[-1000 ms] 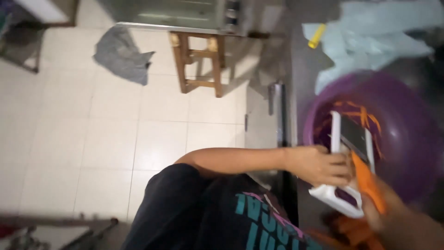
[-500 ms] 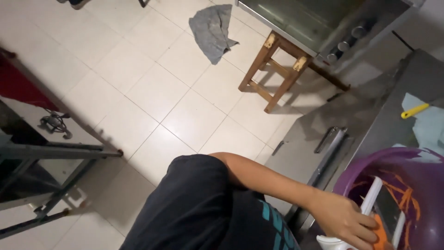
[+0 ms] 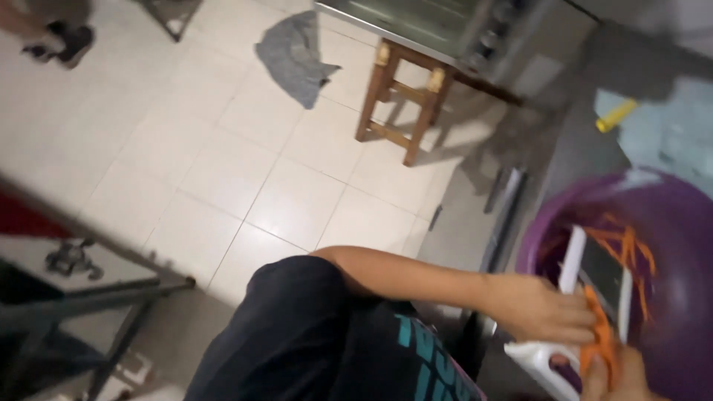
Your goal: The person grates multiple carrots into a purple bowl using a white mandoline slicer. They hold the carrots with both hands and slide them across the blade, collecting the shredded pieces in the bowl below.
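Left hand (image 3: 538, 308) wraps loosely round the left rail of the slicer (image 3: 587, 297), fingers curled on the white plastic edge, steadying it. Right hand (image 3: 620, 375) sits at the frame's bottom edge, mostly cut off, fingers closed on a carrot (image 3: 600, 338) pressed against the slicer's face; exact grip blurred.

Slicer: flat white plastic frame, two long rails with a dark grey blade panel between, rounded white handle end nearest the body. It leans tilted, far end inside the bowl (image 3: 668, 215), handle end sticking out over the near rim.

Carrot: orange, elongated, lying along the lower part of the slicer.

Bowl: big, round, purple plastic, smooth glossy wall. Thin orange shreds (image 3: 631, 249) lie inside it, beyond and right of the slicer.

Bowl stands on a dark counter (image 3: 572, 156). Beyond the bowl, a small yellow cylindrical thing (image 3: 616, 115) beside pale blue crumpled plastic (image 3: 668, 130).

Left of the bowl, off the counter: pale square floor tiles (image 3: 245, 178), matte. Far left of the bowl a wooden stool (image 3: 401, 104), light legs and crossbars, with a grey crumpled rag (image 3: 293, 56) on the tiles past it. Metal appliance (image 3: 416, 22) behind the stool. Black shirt (image 3: 297, 341) with teal print fills the frame bottom, left of the bowl.
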